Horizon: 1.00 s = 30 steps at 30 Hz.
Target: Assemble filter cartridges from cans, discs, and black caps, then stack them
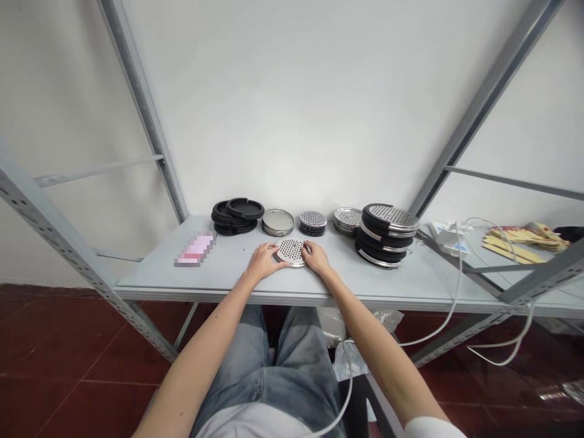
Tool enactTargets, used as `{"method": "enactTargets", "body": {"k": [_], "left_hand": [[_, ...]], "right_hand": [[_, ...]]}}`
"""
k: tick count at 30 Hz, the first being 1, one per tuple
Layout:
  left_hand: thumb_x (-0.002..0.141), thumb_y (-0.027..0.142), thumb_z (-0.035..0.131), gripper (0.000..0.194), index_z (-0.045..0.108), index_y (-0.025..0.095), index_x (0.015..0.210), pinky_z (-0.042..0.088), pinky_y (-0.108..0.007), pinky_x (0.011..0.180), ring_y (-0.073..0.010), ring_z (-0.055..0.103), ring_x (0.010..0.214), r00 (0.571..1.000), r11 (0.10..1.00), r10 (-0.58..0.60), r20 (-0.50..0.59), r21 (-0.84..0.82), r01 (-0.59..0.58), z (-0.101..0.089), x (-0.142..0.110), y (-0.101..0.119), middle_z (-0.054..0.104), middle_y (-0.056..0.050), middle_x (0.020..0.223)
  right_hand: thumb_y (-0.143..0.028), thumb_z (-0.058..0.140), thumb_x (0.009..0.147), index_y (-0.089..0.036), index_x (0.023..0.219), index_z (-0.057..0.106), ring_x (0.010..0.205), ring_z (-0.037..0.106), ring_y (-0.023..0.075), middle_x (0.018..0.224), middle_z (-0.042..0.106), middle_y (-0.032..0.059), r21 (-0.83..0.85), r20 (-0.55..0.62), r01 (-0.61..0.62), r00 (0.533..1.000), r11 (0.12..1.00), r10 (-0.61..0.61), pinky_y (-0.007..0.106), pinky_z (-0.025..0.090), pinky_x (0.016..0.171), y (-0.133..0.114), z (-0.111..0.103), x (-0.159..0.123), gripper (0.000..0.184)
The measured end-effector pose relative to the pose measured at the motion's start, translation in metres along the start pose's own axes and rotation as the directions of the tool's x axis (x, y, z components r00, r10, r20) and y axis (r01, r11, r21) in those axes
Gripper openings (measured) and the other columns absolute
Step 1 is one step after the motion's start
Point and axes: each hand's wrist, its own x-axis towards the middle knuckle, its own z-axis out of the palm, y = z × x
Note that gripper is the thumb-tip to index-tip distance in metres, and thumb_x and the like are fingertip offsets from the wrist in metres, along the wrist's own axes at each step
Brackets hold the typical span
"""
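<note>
A round perforated metal plate (291,250) with a shiny rim lies flat on the shelf in front of me. My left hand (264,260) grips its left edge, the thumb along the near rim and the fingers at the far left side. On the opposite edge, my right hand (316,257) is closed with curled fingers against the rim. Behind the plate stand a stack of shiny metal rings (278,221) and a smaller stack of grey perforated discs (312,221). More perforated metal discs (347,219) sit to the right of these.
Black round rings (237,213) are piled at the back left, near a blurred pink phone-like object (197,248). A tall stack of black-and-metal perforated discs (387,234) stands right. Beyond the shelf post are a white power strip (451,237), cables and yellow strips (515,246).
</note>
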Motion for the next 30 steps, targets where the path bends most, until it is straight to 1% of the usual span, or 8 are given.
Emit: {"method": "enactTargets", "body": {"k": [5,9,15,19,22,26,28,30], "left_hand": [[0.065,0.061,0.077,0.068,0.065,0.019,0.116,0.043,-0.042,0.101,-0.0307,0.055,0.116,1.000,0.999,0.020,0.011,0.027,-0.020,0.000,-0.001,0.001,0.060,-0.012,0.124],[0.061,0.061,0.079,0.074,0.063,0.018,0.119,0.043,-0.042,0.102,-0.0311,0.055,0.116,1.000,1.000,0.011,0.007,0.022,-0.012,-0.002,-0.003,0.004,0.059,-0.013,0.124],[0.074,0.056,0.073,0.055,0.066,0.019,0.114,0.044,-0.041,0.101,-0.0281,0.055,0.114,0.987,0.989,0.138,-0.081,0.063,-0.133,-0.006,-0.006,0.010,0.063,-0.011,0.120],[0.085,0.051,0.062,0.049,0.062,0.016,0.120,0.045,-0.042,0.099,-0.0277,0.057,0.112,0.980,0.990,0.123,-0.155,0.084,-0.111,-0.003,-0.005,0.007,0.064,-0.012,0.121],[0.091,0.048,0.056,0.044,0.062,0.016,0.119,0.045,-0.041,0.097,-0.0268,0.059,0.110,0.980,0.997,0.062,-0.190,0.054,-0.053,0.000,-0.004,0.003,0.066,-0.012,0.119],[0.095,0.046,0.049,0.039,0.062,0.016,0.116,0.047,-0.040,0.094,-0.0260,0.060,0.106,0.975,1.000,0.019,-0.220,0.005,-0.018,0.001,-0.003,0.000,0.068,-0.011,0.114],[0.097,0.044,0.046,0.037,0.061,0.016,0.116,0.047,-0.040,0.093,-0.0261,0.061,0.105,0.972,1.000,-0.002,-0.233,-0.016,-0.002,0.000,-0.003,0.000,0.068,-0.011,0.113],[0.097,0.042,0.046,0.035,0.060,0.016,0.117,0.047,-0.040,0.093,-0.0257,0.060,0.105,0.972,0.999,-0.001,-0.237,-0.033,-0.007,-0.001,-0.003,0.000,0.068,-0.010,0.113]], "right_hand": [[-0.027,0.044,0.093,-0.015,0.113,0.067,0.116,0.058,0.0232,0.124,0.065,0.0126,-0.022,-0.009,0.048,0.999,0.999,-0.048,0.033,0.039,0.102,-0.002,-0.001,-0.002,0.033],[-0.027,0.045,0.092,-0.014,0.110,0.069,0.115,0.059,0.0243,0.121,0.067,0.0135,0.016,-0.031,0.022,0.999,1.000,-0.021,0.033,0.040,0.102,-0.003,-0.002,-0.003,0.033],[-0.041,0.040,0.094,-0.016,0.097,0.074,0.099,0.065,0.0259,0.102,0.073,0.0110,0.181,-0.054,-0.045,0.997,0.983,0.055,0.035,0.046,0.091,-0.002,-0.006,-0.004,0.042],[-0.052,0.034,0.093,-0.014,0.099,0.073,0.099,0.065,0.0273,0.102,0.073,0.0125,0.368,-0.092,-0.041,0.992,0.929,0.080,0.040,0.046,0.094,0.001,-0.007,-0.003,0.055],[-0.059,0.036,0.091,-0.016,0.110,0.070,0.111,0.061,0.0274,0.115,0.069,0.0120,0.472,-0.148,0.067,0.989,0.879,0.005,0.043,0.044,0.100,0.003,-0.007,-0.005,0.058],[-0.062,0.062,0.076,-0.020,0.128,0.059,0.125,0.052,0.0295,0.135,0.057,0.0126,0.371,-0.238,0.294,0.947,0.881,-0.216,0.047,0.039,0.107,0.001,-0.006,-0.011,0.067],[-0.057,0.074,0.068,-0.020,0.129,0.057,0.122,0.053,0.0299,0.132,0.058,0.0136,0.288,-0.275,0.346,0.923,0.893,-0.269,0.047,0.040,0.106,-0.002,-0.005,-0.013,0.073],[-0.052,0.075,0.070,-0.019,0.120,0.063,0.113,0.058,0.0290,0.121,0.065,0.0133,0.240,-0.326,0.348,0.908,0.906,-0.263,0.046,0.045,0.101,-0.004,-0.005,-0.015,0.062]]}}
